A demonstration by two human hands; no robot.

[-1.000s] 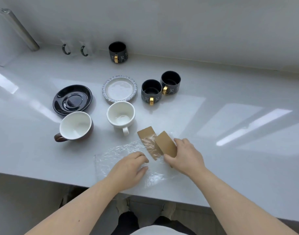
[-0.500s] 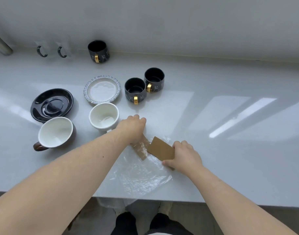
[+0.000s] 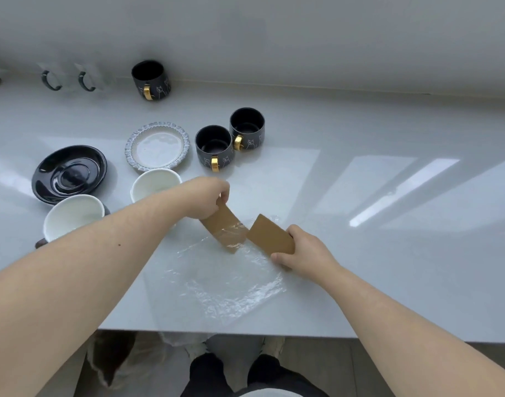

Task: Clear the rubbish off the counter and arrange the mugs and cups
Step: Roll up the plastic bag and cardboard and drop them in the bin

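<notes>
**Both hands on the card rubbish, mugs not yet touched**

Left hand (image 3: 208,200) is pinched shut on the top end of the left card (image 3: 221,227), centre frame. That card tilts up off the worktop (image 3: 360,267), and its lower end sits under or inside the plastic (image 3: 216,279); can't tell which. Looks like it's lifting the card free of the film.

Right hand (image 3: 298,252) is clamped on the lower right edge of the right card (image 3: 269,234), thumb below, fingers over the far side. The near corners of the two cards are just beside each other; can't tell if they touch. One card per hand probably means both go in one trip.

The plastic lies flat and crumpled in lower centre, its near edge hanging over the worktop lip, so it's easy to grab next.

Crockery sits left and upper centre:
- two dark mugs (image 3: 229,141) touching, gold handles toward the camera
- third dark mug (image 3: 151,80) alone, upper left, by the wall
- patterned saucer (image 3: 158,146) and black saucer (image 3: 69,173), both bare
- white cup (image 3: 153,183) and brown cup (image 3: 73,216), partly behind the left forearm

Nothing is paired or lined up; arranging is all still to do.

Worktop is glossy pale grey with window glare on the right, and slick by the look of it. Plain grey wall behind, two hooks (image 3: 67,80) upper left. Floor and the person's feet show below the edge.
</notes>
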